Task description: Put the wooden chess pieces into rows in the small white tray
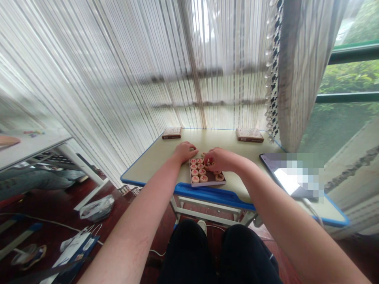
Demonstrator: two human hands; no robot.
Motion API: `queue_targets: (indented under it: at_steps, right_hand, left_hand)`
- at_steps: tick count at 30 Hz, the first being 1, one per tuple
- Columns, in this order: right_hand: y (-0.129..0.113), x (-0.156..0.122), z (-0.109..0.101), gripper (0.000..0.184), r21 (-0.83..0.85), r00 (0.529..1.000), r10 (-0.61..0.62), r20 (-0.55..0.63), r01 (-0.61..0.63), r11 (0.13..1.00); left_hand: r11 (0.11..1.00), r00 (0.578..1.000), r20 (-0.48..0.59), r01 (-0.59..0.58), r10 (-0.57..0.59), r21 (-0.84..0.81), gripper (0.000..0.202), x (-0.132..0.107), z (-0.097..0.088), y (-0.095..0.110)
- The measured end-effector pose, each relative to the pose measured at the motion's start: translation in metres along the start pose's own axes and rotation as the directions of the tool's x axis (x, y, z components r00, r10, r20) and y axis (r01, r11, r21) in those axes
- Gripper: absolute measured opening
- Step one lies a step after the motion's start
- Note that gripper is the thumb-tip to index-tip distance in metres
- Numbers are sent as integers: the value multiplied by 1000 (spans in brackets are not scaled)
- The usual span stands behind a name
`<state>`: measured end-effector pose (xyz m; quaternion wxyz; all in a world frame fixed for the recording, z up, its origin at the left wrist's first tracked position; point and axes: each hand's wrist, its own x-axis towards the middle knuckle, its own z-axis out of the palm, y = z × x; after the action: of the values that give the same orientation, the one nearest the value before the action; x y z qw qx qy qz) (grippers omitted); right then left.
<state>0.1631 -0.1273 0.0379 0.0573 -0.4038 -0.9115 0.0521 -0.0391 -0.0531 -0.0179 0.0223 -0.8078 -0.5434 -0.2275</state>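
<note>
A shallow open box point(212, 183) of round wooden Chinese chess pieces stands at the table's front edge. Red-marked pieces point(194, 172) fill its left side in two columns, and a dark-marked piece point(219, 177) sits in the near right corner. My right hand point(218, 157) reaches over the box with bent fingers closed on a piece at its middle; the hand partly hides it and the pieces around. Just behind the box's far left corner, my left hand point(185, 151) rests on the table, fingers curved and thumb apart. Another piece point(204, 155) shows between the hands.
On the pale, blue-edged table point(154, 161), two flat boxes lie at the back, one left point(172, 133) and one right point(250, 135). A tablet point(287, 177) with a white cable is at the right. String curtains hang behind. Bags point(97, 208) lie on the floor at left.
</note>
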Motion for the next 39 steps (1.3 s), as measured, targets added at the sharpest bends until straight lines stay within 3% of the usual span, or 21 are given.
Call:
queue_targets:
  at_steps: [4, 8, 11, 13, 15, 19, 25, 31, 39]
  right_hand:
    - [-3, -2, -4, 24, 41, 998, 54, 16, -55, 998]
    - [6, 1, -5, 24, 52, 990, 88, -111, -82, 995]
    - [24, 4, -2, 29, -5, 928, 325, -183, -331, 944]
    - [37, 6, 0, 33, -71, 861, 499, -94, -506, 860]
    - [47, 6, 2, 35, -127, 817, 577, 15, -571, 811]
    - [53, 8, 4, 32, -131, 824, 562, 72, -551, 824]
    - [43, 7, 3, 30, -111, 855, 508, 103, -497, 860]
    - [43, 7, 3, 31, -82, 851, 522, 62, -517, 852]
    - [44, 2, 0, 35, -37, 856, 516, 13, -515, 856]
  left_hand:
    - [1000, 1000, 3, 7, -7, -9, 37, -1, -1, 1]
    - [999, 1000, -10, 2, -2, -50, 33, -1, -2, 2]
    - [984, 999, -23, -44, 41, -171, 30, 0, -3, 5]
    - [955, 999, -8, -37, 37, -295, 36, 2, -4, 9]
    - [910, 999, 38, 32, -17, -414, 41, 3, -5, 14]
    - [814, 984, 159, 159, -83, -559, 44, 3, -8, 24]
    - [753, 961, 276, 177, 7, -634, 32, 1, -8, 29]
    - [813, 959, 280, 192, -37, -550, 39, 1, -6, 30]
    - [774, 964, 253, 225, -87, -591, 42, 0, -6, 33]
